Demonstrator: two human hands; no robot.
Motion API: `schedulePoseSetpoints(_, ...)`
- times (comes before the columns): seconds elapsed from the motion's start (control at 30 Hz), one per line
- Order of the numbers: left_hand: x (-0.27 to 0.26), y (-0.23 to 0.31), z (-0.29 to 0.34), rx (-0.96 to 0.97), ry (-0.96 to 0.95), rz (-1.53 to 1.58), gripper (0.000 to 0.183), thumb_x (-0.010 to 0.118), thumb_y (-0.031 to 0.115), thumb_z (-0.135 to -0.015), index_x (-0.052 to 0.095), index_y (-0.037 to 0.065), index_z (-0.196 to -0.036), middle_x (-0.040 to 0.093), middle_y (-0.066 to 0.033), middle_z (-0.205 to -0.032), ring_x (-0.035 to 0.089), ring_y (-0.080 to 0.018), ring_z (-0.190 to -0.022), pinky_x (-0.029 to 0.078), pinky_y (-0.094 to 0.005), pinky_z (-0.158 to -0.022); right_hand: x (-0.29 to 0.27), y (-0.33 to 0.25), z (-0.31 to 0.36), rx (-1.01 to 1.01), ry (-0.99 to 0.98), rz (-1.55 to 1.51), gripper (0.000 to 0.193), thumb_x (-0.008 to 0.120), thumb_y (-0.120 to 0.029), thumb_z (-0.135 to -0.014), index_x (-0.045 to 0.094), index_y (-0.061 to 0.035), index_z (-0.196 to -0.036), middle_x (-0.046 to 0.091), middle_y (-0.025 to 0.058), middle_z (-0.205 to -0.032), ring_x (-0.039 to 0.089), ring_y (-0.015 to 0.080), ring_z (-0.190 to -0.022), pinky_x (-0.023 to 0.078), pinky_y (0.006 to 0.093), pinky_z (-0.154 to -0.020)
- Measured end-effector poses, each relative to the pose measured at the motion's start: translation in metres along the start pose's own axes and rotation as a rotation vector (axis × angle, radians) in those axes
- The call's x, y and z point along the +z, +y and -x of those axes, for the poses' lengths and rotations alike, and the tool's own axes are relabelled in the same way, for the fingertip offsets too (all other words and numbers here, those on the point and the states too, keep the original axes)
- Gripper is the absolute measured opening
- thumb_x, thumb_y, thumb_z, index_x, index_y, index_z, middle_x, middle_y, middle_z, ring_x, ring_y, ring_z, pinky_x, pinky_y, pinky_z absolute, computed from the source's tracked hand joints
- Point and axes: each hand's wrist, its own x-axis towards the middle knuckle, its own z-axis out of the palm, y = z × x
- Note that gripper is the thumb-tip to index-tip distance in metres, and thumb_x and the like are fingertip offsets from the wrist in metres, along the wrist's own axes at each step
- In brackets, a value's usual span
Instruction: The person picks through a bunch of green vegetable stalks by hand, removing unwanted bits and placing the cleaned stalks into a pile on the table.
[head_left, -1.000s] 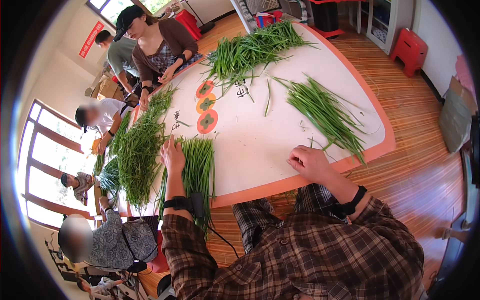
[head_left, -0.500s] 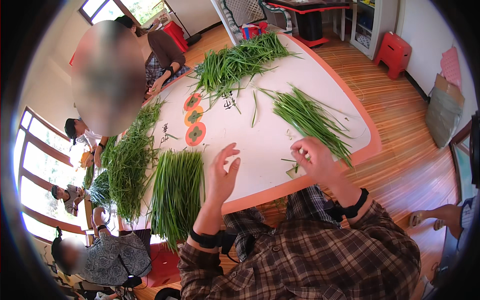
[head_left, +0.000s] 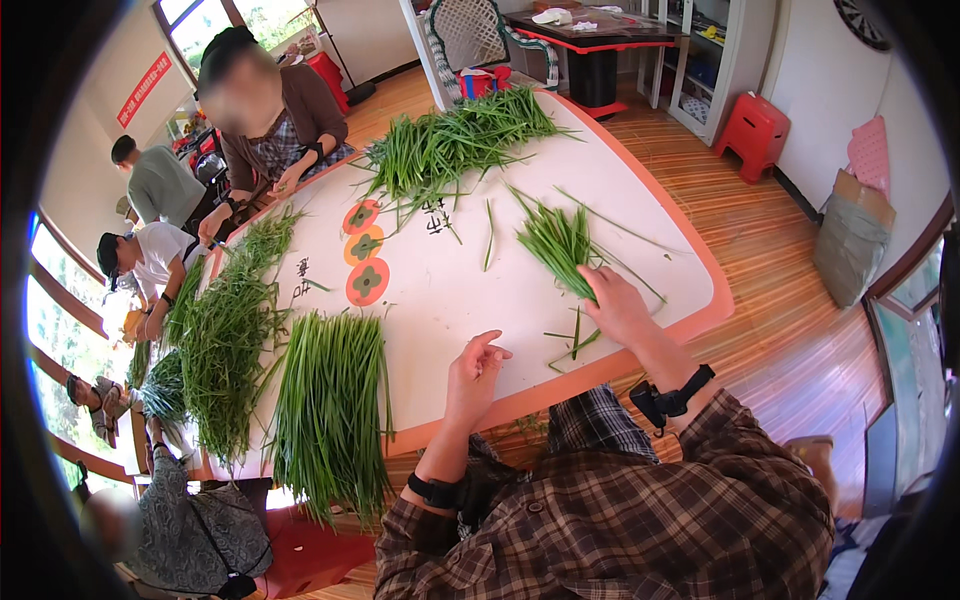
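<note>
Right hand (head_left: pixel 617 303) is moving onto and gripping the green bunch (head_left: pixel 553 238) at the right of the bench (head_left: pixel 440 310), so gathering is apparently beginning; left hand (head_left: pixel 473 378) is hovering empty, loosely half-curled.

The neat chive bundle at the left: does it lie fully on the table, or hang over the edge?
Partly over: the chive bundle rests on the table, but its near ends pass the orange border.
</note>
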Motion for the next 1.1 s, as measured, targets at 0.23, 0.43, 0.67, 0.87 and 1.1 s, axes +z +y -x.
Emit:
schedulePoseSetpoints(0.23, -0.002, -0.005, 0.002, 0.041, 0.031, 0.146, 0.025, 0.045, 0.005, -0.085, 0.048, 0.002, -0.109, 0.059, -0.0037, -0.082, 0.045, -0.0052, -0.069, 0.036, -0.0182, -0.063, 0.029, -0.062, 0.007, -0.186, -0.159, -0.149, 0.046, 0.054, -0.011, -0.073, 0.041, -0.0026, -0.115, 0.05, 0.0143, -0.098, 0.051, 0.0294, -0.09, 0.045, 0.0364, -0.073)
schedulePoseSetpoints(0.43, -0.004, -0.011, 0.002, 0.014, 0.066, 0.175, 0.022, 0.045, 0.004, -0.084, 0.049, 0.001, -0.106, 0.058, -0.0039, -0.081, 0.048, -0.0062, -0.069, 0.038, -0.019, -0.064, 0.009, -0.078, 0.007, -0.328, -0.317, -0.205, 0.047, 0.053, -0.035, -0.077, 0.045, -0.0077, -0.115, 0.053, 0.0146, -0.101, 0.05, 0.0295, -0.094, 0.043, 0.0375, -0.078)
schedulePoseSetpoints(0.67, -0.005, -0.01, 0.004, 0.011, 0.146, 0.262, 0.013, 0.047, 0.006, -0.085, 0.054, 0.001, -0.095, 0.054, -0.0007, -0.07, 0.045, -0.0046, -0.063, 0.035, -0.0173, -0.058, -0.024, -0.012, -0.043, 0.015, -0.131, -0.204, 0.023, 0.056, -0.025, -0.077, 0.056, -0.0084, -0.093, 0.057, 0.0071, -0.087, 0.056, 0.0217, -0.075, 0.044, 0.0328, -0.066)
schedulePoseSetpoints(0.87, -0.006, -0.009, 0.006, 0.014, 0.183, 0.363, 0.011, 0.047, 0.006, -0.085, 0.053, 0.001, -0.092, 0.05, 0.0012, -0.066, 0.045, -0.0048, -0.061, 0.034, -0.0168, -0.056, -0.014, 0.022, -0.039, -0.014, -0.135, 0.119, 0.015, 0.056, -0.023, -0.075, 0.055, -0.009, -0.082, 0.055, 0.006, -0.082, 0.055, 0.0222, -0.078, 0.045, 0.0335, -0.066)
schedulePoseSetpoints(1.1, -0.006, -0.01, 0.007, 0.013, 0.183, 0.391, 0.011, 0.048, 0.007, -0.085, 0.053, 0.001, -0.092, 0.049, 0.0015, -0.065, 0.045, -0.005, -0.06, 0.035, -0.0169, -0.055, -0.016, 0.0, -0.036, 0.102, -0.103, -0.068, 0.01, 0.055, -0.017, -0.074, 0.055, -0.0064, -0.076, 0.058, 0.0067, -0.072, 0.056, 0.0216, -0.067, 0.044, 0.032, -0.06)
